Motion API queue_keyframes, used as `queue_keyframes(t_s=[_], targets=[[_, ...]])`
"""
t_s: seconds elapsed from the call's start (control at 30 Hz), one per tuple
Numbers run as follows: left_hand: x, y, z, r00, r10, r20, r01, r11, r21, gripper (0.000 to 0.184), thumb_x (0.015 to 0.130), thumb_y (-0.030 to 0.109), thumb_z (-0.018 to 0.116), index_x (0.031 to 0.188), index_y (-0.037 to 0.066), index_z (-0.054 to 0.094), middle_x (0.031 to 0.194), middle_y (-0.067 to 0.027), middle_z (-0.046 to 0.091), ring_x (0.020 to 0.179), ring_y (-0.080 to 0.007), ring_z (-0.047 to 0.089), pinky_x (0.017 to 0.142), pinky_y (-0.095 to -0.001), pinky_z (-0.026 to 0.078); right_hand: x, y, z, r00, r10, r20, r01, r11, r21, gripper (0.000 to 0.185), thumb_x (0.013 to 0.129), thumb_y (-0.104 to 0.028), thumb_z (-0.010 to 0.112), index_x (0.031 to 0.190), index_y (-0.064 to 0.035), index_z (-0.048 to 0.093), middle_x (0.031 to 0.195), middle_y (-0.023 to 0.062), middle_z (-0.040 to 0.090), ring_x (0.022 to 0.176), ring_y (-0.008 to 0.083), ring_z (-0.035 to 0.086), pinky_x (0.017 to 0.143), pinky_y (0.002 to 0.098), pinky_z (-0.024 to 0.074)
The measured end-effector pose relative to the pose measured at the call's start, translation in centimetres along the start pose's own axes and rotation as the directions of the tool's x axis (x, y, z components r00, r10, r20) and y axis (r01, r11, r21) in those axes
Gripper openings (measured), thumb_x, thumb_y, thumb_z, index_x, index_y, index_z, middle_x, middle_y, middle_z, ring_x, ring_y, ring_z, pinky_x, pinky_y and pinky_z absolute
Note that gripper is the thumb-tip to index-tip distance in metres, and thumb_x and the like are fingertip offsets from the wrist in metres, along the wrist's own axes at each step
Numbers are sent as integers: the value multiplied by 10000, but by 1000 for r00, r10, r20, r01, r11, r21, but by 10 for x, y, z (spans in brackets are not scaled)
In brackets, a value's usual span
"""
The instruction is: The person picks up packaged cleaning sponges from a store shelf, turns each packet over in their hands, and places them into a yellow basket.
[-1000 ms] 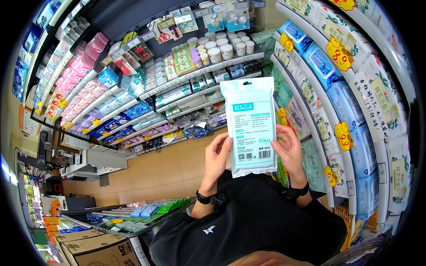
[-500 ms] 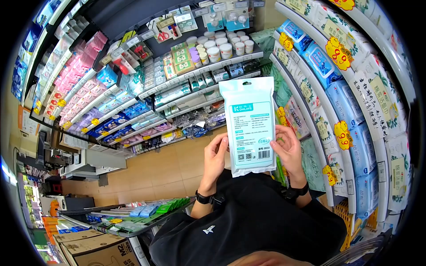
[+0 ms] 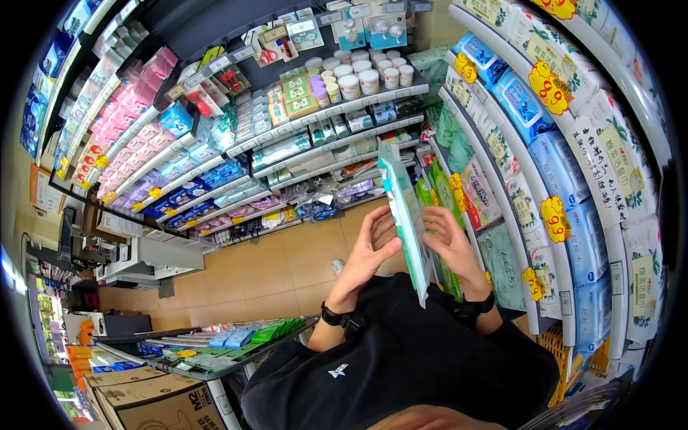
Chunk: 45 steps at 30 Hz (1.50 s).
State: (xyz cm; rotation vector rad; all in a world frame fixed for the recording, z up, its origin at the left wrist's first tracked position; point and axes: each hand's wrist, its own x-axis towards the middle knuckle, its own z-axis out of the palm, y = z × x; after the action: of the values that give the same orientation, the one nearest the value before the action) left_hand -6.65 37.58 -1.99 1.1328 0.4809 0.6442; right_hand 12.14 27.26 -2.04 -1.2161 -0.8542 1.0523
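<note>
A flat teal-and-white plastic packet [image 3: 405,218] stands nearly edge-on to me in front of my chest, its top tilted a little to the left. My left hand [image 3: 369,247] grips its left side, with fingers curled and the thumb pointing toward the packet. On the opposite face, my right hand [image 3: 453,244] has bent fingers pressed against it. Its printed label is turned away to a narrow strip, so I cannot read it or tell what is inside.
Ahead, a shelf [image 3: 330,118] carries white tubs [image 3: 349,87] and small boxes. On the right, curved shelves hold blue wipes packs [image 3: 559,168] with yellow price tags. A low rack [image 3: 215,362] and a cardboard box [image 3: 158,405] stand at lower left, beside the tiled floor [image 3: 244,276].
The packet has rotated from facing me with its printed back to nearly edge-on. Both hands have shifted with it, the left fingers now more curled around its side.
</note>
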Motion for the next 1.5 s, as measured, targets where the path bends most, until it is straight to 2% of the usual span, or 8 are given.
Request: queue_keyframes(t_s=[0.03,0.17,0.3,0.47,0.53,0.63,0.93,1.5], targets=[[2,-6,-5,997,-56,59,56,998,1,921,891,283,769,1550,71,162,1593,-196,227,1486,-337,249,1171,-464,314,0,2,3,998,-2,69,-1,999,39,528,918,2,634,1401,-29,422,1289,114,540,1155,182,547,1006,318,446],[0,-20,-8,989,-92,118,98,994,-39,1143,819,433,819,1564,60,37,1592,-256,132,1461,-366,270,1172,-461,289,-2,14,10,972,-44,232,30,998,64,512,958,12,566,1435,-3,379,1379,157,512,1278,223,520,1061,354,439],[-1,-24,-7,994,-60,88,52,994,96,1158,804,449,828,1549,18,54,1569,-260,189,1435,-351,300,1164,-450,297,-9,13,14,969,-54,242,41,997,58,456,984,-8,531,1421,32,406,1396,173,520,1299,235,520,1067,356,427],[-7,-11,-6,997,-75,-27,76,996,36,998,888,406,762,1524,-2,109,1509,-223,347,1393,-305,368,1130,-420,345,-8,10,-6,1000,-22,1,22,999,34,338,1021,-77,487,1334,50,500,1208,110,635,1128,162,597,990,293,448],[-11,-6,-4,997,-50,-66,51,999,12,815,954,342,695,1503,3,196,1468,-191,416,1352,-272,425,1105,-396,374,-10,-13,-1,996,27,-82,4,935,355,327,1030,-110,489,1321,38,512,1206,107,636,1110,145,596,974,284,442],[-14,-3,-6,983,-96,-156,92,995,-32,527,1013,261,609,1421,10,389,1359,-138,530,1256,-200,518,1039,-339,431,-10,-4,-13,996,26,-85,7,928,373,325,1025,-119,516,1314,30,513,1215,108,636,1120,153,594,984,294,437],[-28,4,0,989,-68,-132,64,997,-35,359,985,79,626,1313,1,502,1293,-106,598,1146,-139,595,965,-274,476,-23,11,-15,994,-38,-98,49,993,106,372,969,-62,613,1304,52,499,1248,139,619,1188,185,578,1040,321,421],[-44,20,21,893,-162,421,151,987,59,382,947,39,663,1297,-37,530,1191,-102,644,1038,-131,635,915,-277,498,-144,-8,0,851,-197,-488,276,956,96,322,985,-150,573,1250,27,524,1129,80,624,1054,132,570,934,288,426]])
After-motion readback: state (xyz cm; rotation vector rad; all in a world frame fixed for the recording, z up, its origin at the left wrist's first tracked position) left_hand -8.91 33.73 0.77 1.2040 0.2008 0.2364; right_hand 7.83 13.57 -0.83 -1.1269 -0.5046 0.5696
